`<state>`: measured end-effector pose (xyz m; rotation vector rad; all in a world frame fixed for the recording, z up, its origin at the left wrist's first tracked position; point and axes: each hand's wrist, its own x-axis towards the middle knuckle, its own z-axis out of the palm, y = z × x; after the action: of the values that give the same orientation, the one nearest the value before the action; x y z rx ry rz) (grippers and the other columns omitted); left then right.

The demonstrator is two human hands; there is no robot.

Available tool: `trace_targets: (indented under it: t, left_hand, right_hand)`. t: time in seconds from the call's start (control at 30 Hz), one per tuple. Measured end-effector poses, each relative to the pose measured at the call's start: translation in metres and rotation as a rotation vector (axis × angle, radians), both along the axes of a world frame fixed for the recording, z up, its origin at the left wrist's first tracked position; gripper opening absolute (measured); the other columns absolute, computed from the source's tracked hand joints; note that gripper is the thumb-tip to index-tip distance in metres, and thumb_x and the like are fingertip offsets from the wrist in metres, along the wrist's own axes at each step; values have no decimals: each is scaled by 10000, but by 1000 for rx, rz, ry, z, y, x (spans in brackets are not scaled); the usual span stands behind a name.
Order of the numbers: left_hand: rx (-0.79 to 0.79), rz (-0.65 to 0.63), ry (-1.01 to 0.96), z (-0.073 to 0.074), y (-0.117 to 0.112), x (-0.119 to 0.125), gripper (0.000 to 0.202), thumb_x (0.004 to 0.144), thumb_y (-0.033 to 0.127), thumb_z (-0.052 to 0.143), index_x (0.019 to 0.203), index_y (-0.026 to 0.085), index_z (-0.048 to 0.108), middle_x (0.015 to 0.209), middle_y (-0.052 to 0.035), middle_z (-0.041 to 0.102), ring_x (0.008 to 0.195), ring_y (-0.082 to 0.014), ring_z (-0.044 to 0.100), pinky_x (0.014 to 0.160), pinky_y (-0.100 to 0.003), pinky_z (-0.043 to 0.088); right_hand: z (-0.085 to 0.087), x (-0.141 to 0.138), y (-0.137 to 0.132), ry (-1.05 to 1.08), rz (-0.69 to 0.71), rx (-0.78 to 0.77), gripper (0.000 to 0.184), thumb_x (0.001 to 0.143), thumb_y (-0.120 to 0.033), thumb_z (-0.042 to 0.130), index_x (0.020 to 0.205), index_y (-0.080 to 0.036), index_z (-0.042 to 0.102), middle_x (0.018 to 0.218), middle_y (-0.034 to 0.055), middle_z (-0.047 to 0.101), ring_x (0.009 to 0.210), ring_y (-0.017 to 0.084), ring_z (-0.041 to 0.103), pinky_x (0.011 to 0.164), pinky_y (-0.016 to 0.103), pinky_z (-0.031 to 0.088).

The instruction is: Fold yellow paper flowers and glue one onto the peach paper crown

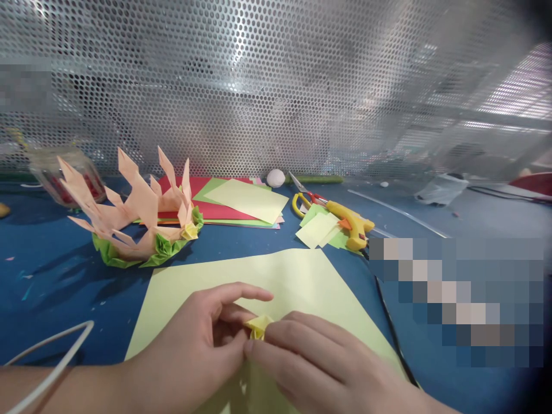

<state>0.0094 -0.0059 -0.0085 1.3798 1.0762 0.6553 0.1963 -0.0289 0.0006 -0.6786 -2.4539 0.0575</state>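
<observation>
My left hand [198, 345] and my right hand [319, 362] meet at the bottom centre over a large pale yellow paper sheet [293, 276]. Between their fingertips they pinch a small folded yellow paper piece [259, 325]. Both hands have fingers closed on it; the left index finger stretches out above it. Most of the piece is hidden by the fingers.
A peach and green folded paper flower [138, 224] stands at the left. Behind lie a stack of coloured paper [233, 201], scissors [304, 192], a yellow glue gun [351, 224] on small paper squares, a white ball [276, 177], a jar [64, 175]. A perforated metal wall [276, 86] closes the back. A white wire [56, 362] lies bottom left.
</observation>
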Motion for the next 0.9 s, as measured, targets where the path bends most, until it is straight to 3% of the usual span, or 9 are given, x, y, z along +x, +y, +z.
trace_targets:
  t: [0.13,0.3,0.5,0.7,0.9]
  left_hand:
    - [46,7,33,0,-2,-1,328,768,169,596,1090,212,642,803,-11,697,765,-187,659,693,-261,508]
    - [16,19,7,2,-4,-1,324,785,192,593,1105,197,642,870,-41,733,821,-206,676,732,-282,529]
    - [52,32,-2,4,-2,3,302,820,188,587,1115,207,649,885,-35,764,833,-200,686,732,-276,532]
    - [43,41,-89,4,2,0,188,811,216,656,984,224,729,967,-31,778,908,-211,701,798,-283,550]
    - [-38,72,-130,3,6,-5,228,762,327,751,969,233,765,918,-44,789,855,-231,695,699,-300,569]
  right_hand:
    - [9,6,0,-68,-2,-35,370,1026,-135,284,994,-131,653,784,82,699,707,152,668,689,218,559]
    - [18,9,-2,-124,-17,31,286,982,-79,386,976,-140,665,776,64,710,694,156,683,700,210,562]
    - [0,3,-3,16,-70,59,279,891,12,431,820,-136,656,668,50,663,607,144,639,602,222,552]
    - [-8,-1,-1,299,-235,-127,197,772,5,518,740,-178,584,717,26,639,613,108,629,553,172,523]
    - [-1,3,2,384,-319,-320,132,798,-83,585,733,-197,595,692,-2,629,570,101,594,526,179,505]
